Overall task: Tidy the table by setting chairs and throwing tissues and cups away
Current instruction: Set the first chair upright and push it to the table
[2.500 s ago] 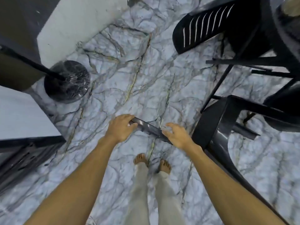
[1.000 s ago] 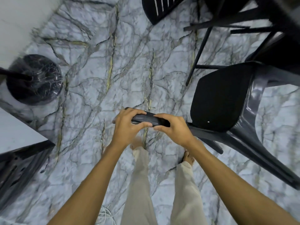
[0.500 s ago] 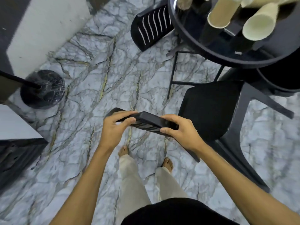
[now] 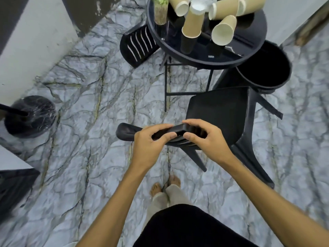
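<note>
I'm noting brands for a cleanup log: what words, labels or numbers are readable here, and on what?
No text is readable anywhere.
Small pale sticker on the round table: too small to read.
Paper cups, black chair: no print visible.

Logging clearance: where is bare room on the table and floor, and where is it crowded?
Tabletop: only the near strip between the cups and the table rim. Floor: the wide patch between the held chair, the slatted chair and the round base. Crowded: between table legs, chair seat and bin.
</note>
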